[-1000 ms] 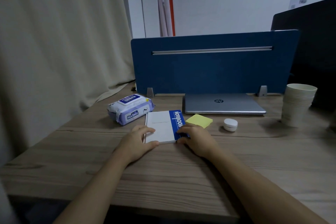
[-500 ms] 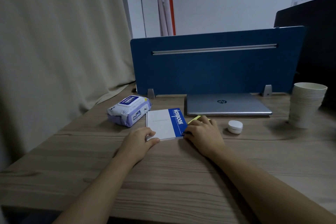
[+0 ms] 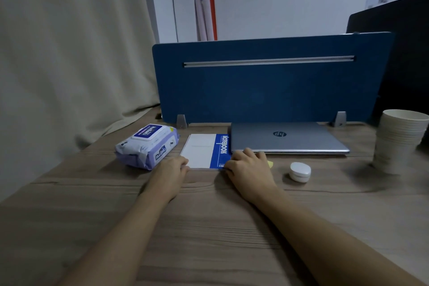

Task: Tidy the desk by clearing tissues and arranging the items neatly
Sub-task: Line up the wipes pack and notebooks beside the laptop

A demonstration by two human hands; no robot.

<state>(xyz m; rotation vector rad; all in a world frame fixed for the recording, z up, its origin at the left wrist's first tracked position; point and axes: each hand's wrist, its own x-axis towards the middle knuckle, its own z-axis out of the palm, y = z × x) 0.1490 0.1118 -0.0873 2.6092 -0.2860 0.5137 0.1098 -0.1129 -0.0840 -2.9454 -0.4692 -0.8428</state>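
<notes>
A white notebook (image 3: 204, 150) with a blue band lies flat on the wooden desk (image 3: 209, 227), between a pack of wet wipes (image 3: 148, 144) on its left and a closed silver laptop (image 3: 287, 138) on its right. My left hand (image 3: 170, 170) presses the notebook's near left corner. My right hand (image 3: 249, 167) holds the near right corner and covers most of a yellow sticky pad, of which only a sliver (image 3: 270, 164) shows. The notebook's right edge touches the laptop.
A small white round case (image 3: 300, 171) sits right of my right hand. A stack of paper cups (image 3: 399, 140) stands at the right edge. A blue divider panel (image 3: 267, 83) closes the desk's back. A beige curtain (image 3: 69, 53) hangs on the left.
Both hands have pushed the notebook away from me, up against the laptop's left side. My right hand has slid over the yellow sticky pad.
</notes>
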